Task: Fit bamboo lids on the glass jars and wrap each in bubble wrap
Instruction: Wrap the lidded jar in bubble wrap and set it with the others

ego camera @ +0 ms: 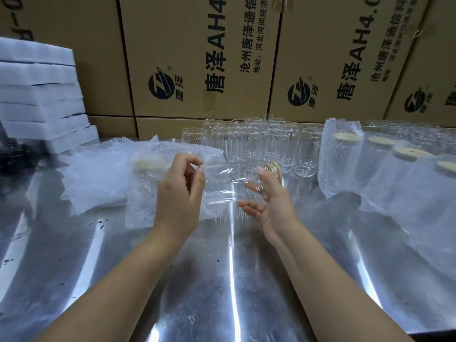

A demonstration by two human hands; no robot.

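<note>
**Head view, centre frame.** I read the glass jar (pixel 228 182) as held on its side in the air above the bench (pixel 222 280), with its long axis running left to right across the picture. Its base points to frame left. Its bamboo lid (pixel 273 169), already seated, points to frame right.

- **Left grip** (pixel 180 191): at the base end, fingers curled about the glass and grasping it.
- **Right grip** (pixel 272 203): at the lid end, palm turned inward, fingers loosely straight. It cradles the neck without clenching.

**Relation that governs the next move.** The loose bubble wrap sheets (pixel 98 176) lie on the bench at left centre, beyond the left grip, so that grip is the nearer one. A wrapped jar (pixel 145 188) stands upright between that grip and the sheets.

In my judgement the jar should go to the wrap base first, leftward. Otherwise the right grip must close on the neck before the left lets go to fetch a sheet.

**Background.** Bare jars (pixel 249 144) stand behind at centre, and further wrapped jars (pixel 340 159) stand at the right.
</note>
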